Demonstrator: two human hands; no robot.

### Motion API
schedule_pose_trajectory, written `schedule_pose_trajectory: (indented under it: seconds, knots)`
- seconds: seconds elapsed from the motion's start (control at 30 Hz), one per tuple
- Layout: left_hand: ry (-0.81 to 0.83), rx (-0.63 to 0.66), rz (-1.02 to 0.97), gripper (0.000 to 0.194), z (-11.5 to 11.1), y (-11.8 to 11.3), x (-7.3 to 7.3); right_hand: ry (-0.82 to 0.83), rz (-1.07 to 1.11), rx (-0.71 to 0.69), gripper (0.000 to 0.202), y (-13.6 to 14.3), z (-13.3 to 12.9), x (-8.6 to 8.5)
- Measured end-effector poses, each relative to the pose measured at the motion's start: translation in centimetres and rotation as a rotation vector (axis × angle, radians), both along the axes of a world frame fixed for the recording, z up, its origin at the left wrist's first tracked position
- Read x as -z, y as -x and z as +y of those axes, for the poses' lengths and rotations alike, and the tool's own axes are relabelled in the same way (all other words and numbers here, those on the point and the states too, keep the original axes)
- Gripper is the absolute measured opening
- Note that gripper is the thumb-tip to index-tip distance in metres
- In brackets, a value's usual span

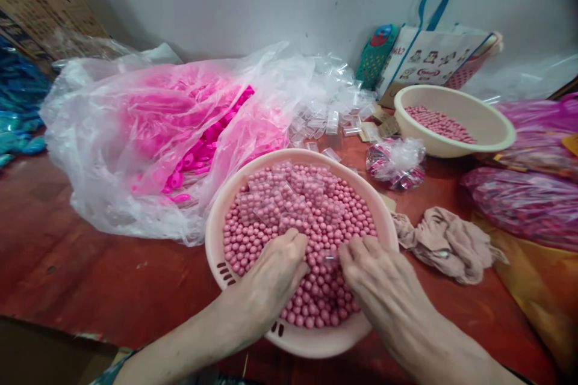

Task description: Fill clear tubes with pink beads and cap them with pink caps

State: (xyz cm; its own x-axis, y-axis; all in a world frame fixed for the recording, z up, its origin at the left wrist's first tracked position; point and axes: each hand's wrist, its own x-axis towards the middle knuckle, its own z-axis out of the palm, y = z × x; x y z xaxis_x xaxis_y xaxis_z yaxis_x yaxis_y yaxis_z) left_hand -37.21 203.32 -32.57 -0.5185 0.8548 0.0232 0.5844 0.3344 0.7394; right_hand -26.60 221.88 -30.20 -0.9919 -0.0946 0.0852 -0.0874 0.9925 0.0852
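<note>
A pale pink basket [302, 346] full of round pink beads [316, 304] stands in front of me. Several small clear plastic boxes with beads in them [289, 192] lie on the heap toward the back. My left hand [275, 271] is in the beads at the middle, its fingers curled and pressed together; what they hold, if anything, is hidden. To its right my right hand [379, 271] has its fingers closed at the edge of a small clear box [330, 257], which sits between the two hands.
A clear bag of bright pink pieces [180, 126] lies at the left, touching the basket. Behind are loose clear boxes [332, 120]. At the right are a cream bowl [487, 126], a crumpled cloth [451, 246] and a small tied bag [397, 162]. A tote bag [428, 60] leans on the wall.
</note>
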Motion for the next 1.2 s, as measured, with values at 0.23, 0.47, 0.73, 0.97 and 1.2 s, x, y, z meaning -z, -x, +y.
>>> schedule_pose_trajectory:
  seconds: [0.23, 0.47, 0.73, 0.97, 1.2]
  knots:
    - [-0.037, -0.104, -0.087, 0.024, 2.2, 1.1, -1.9, 0.559, -0.161, 0.034, 0.027, 2.6, 1.1, 1.1]
    - [-0.156, -0.199, -0.415, 0.033, 1.6, 0.6, -2.6, 1.116, -0.176, 0.064, 0.026, 2.2, 1.3, 1.1]
    - [-0.147, -0.198, -0.39, 0.007, 1.9, 0.5, -2.9, 1.214, -0.103, 0.1, 0.011, 2.1, 0.1, 0.1]
    - [-0.092, -0.125, -0.156, 0.026, -0.2, -0.2, -0.7, 1.155, -0.081, -0.148, 0.023, 2.9, 0.9, -1.8]
    - [-0.018, -0.11, -0.228, 0.01, 0.7, 0.0, -1.7, 1.146, -0.171, -0.176, 0.011, 4.0, 1.2, -1.1]
